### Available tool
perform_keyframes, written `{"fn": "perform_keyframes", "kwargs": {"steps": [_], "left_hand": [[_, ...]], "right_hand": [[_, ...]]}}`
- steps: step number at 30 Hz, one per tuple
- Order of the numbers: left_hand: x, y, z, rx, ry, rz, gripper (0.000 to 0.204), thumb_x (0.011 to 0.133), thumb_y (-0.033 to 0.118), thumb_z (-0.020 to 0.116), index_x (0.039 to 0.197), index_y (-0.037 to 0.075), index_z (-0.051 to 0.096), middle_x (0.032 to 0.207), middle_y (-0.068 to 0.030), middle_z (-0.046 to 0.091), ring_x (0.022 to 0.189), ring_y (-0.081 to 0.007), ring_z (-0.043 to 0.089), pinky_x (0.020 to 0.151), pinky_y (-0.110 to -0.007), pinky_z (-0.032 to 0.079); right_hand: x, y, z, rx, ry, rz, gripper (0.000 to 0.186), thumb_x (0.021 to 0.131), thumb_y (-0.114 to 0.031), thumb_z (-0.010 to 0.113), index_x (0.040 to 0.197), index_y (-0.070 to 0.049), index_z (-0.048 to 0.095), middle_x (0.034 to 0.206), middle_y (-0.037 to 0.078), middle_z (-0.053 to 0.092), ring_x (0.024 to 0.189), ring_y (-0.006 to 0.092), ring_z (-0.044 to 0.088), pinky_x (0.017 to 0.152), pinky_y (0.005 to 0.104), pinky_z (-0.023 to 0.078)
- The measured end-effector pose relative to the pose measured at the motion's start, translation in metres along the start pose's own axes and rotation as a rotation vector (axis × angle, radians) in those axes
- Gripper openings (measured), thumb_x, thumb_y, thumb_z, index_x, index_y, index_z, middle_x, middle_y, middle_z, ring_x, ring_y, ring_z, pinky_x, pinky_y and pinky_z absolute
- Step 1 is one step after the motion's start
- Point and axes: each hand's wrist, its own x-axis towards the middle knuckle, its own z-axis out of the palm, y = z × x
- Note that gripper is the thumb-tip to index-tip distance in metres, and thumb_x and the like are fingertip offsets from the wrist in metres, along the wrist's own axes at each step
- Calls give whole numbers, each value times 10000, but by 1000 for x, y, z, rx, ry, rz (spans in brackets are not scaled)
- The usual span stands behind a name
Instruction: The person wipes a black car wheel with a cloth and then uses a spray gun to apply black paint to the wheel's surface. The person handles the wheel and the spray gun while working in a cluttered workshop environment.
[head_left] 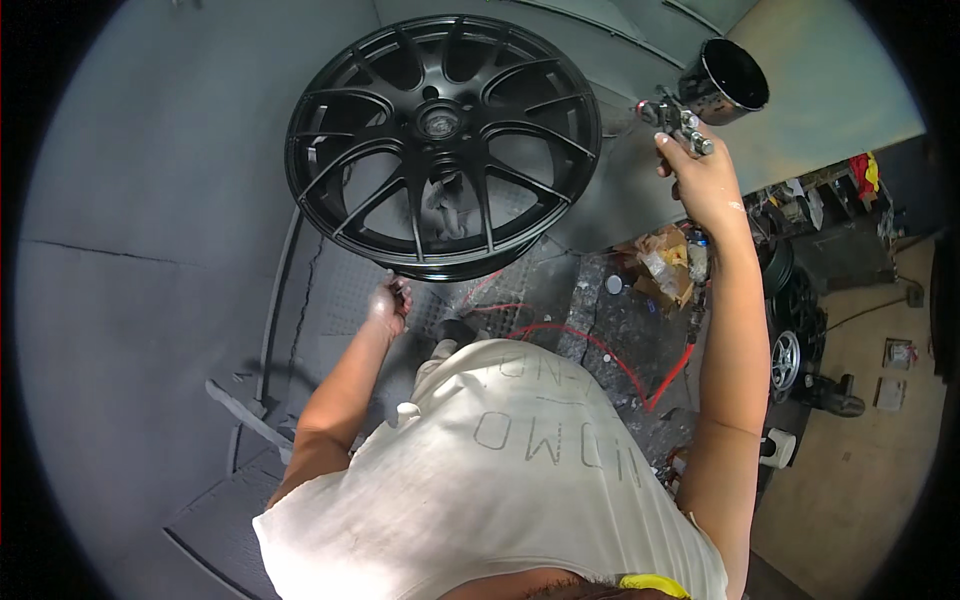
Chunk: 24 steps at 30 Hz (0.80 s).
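Observation:
A black multi-spoke car wheel rim point(437, 121) is held up in front of me, its spoked face toward me. My right hand point(708, 180) is wrapped round a spray gun point(680, 122), raised to the right of the rim. On the gun sits a black paint cup point(728, 80), tilted and dark inside. My left hand point(390, 303) is just below the rim's lower edge, with its fingers curled. Whether those fingers touch the rim or hold anything is hard to see.
From below the gun a red hose point(655, 390) runs down and curves across the stained floor. A cardboard box with plastic wrapping point(668, 265) lies beyond it. Farther right are a silver wheel point(785, 360) and cluttered shelves. Grey walls point(150, 200) enclose the left side.

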Motion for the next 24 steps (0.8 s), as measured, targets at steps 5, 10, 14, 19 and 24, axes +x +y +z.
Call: {"fn": "perform_keyframes", "kwargs": {"steps": [5, 10, 14, 19, 24], "left_hand": [[9, 3, -2, -156, 137, 140, 248, 1057, 367, 507, 1041, 137, 595, 904, 22, 615, 724, -119, 581, 540, -264, 472], [-3, -31, 30, -98, 166, 98, 304, 1064, 418, 495, 1101, 135, 599, 916, 9, 615, 732, -126, 576, 562, -270, 482], [-11, -73, 44, 3, 25, -30, 393, 1070, 484, 464, 1162, 128, 602, 981, 11, 643, 792, -131, 586, 607, -280, 506], [-20, -83, 63, 35, -39, -85, 396, 1079, 490, 446, 1081, 135, 620, 1096, 14, 679, 798, -125, 577, 603, -266, 516], [-11, -59, 44, 85, 44, 23, 338, 1077, 455, 478, 1002, 143, 587, 966, 16, 632, 724, -117, 531, 576, -265, 498]], "right_hand": [[3, 7, -1, -58, 11, 8, 255, 966, -161, 654, 1201, -64, 663, 736, -33, 579, 643, 79, 570, 526, 265, 430], [-3, 2, 8, 89, -97, -16, 177, 954, -191, 679, 1037, -37, 657, 739, -27, 597, 631, 70, 568, 512, 257, 416], [-12, -27, 15, 254, -244, 107, 176, 933, -239, 711, 966, -76, 654, 757, -25, 632, 623, 63, 577, 491, 244, 413], [-6, -23, 28, 264, -253, 41, 170, 933, -230, 709, 992, -75, 676, 745, -28, 630, 622, 62, 579, 499, 249, 431], [5, -6, 27, 77, -93, -3, 196, 944, -206, 686, 1070, -56, 688, 726, -28, 606, 632, 82, 577, 592, 273, 483]]}}
